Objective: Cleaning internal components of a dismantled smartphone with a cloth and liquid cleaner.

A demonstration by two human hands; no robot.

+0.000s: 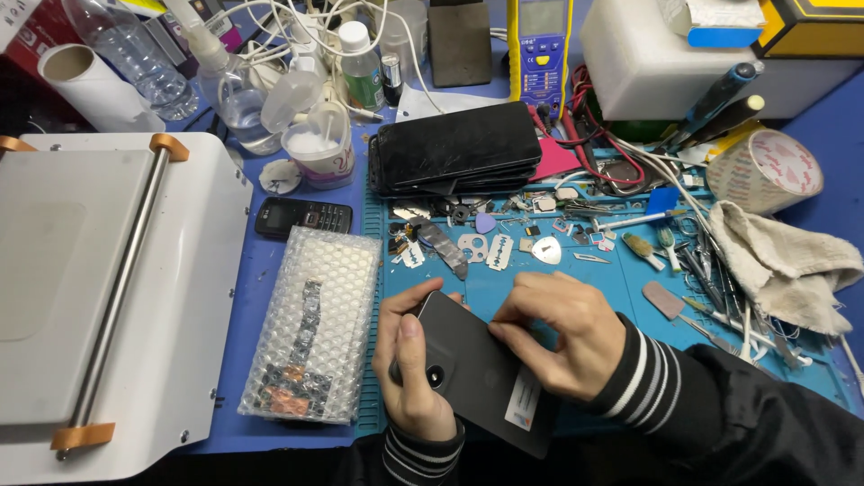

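**Both hands closed in, low and centre**

The left hand [412, 369] rises from the bottom edge, wrist in a striped cuff. Its fingers curl around from the left side and the thumb lies straight along the top, pointing away from the body, in a firm grip. The right hand [560, 331] comes in from the lower right on a dark sleeve with white stripes at the cuff. It is arched, knuckles up, fingers bent down and fingertips [500, 326] pinched together, just beside the left thumb.
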